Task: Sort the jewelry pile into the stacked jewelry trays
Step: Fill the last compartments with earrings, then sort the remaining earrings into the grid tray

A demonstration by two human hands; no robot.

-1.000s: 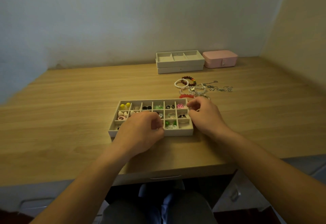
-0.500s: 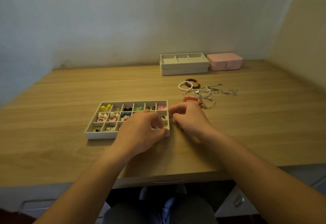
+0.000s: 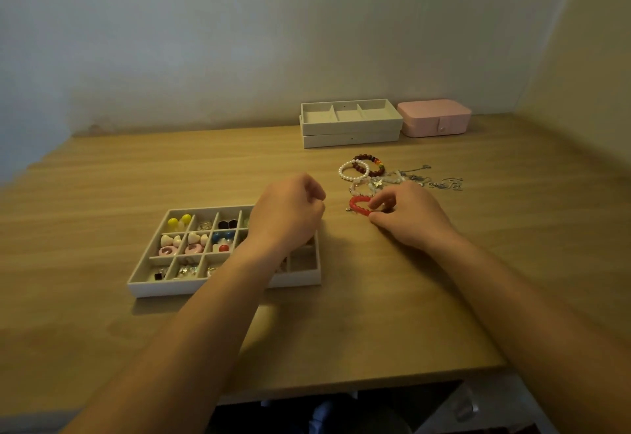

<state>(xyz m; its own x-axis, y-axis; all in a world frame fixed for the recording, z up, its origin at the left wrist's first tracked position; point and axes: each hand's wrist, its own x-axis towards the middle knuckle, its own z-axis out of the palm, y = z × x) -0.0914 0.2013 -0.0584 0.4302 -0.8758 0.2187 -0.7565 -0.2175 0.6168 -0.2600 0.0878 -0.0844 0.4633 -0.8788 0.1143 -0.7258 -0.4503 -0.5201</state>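
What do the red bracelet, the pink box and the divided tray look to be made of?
The red bracelet: glossy, slightly translucent beads, glass or plastic; the shine does not settle which. The pink box: smooth matte pink cover with a front snap, probably faux leather. The divided tray: pale, dull, no glare, likely fabric or velvet lining over stiff board.

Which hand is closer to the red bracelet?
Right. The right hand pinches the red bracelet; the left hand is apart from it, to its left, above the tray.

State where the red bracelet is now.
Head view, right of centre: the red bracelet lies on the table against the right hand, nearest of the jewelry pile.
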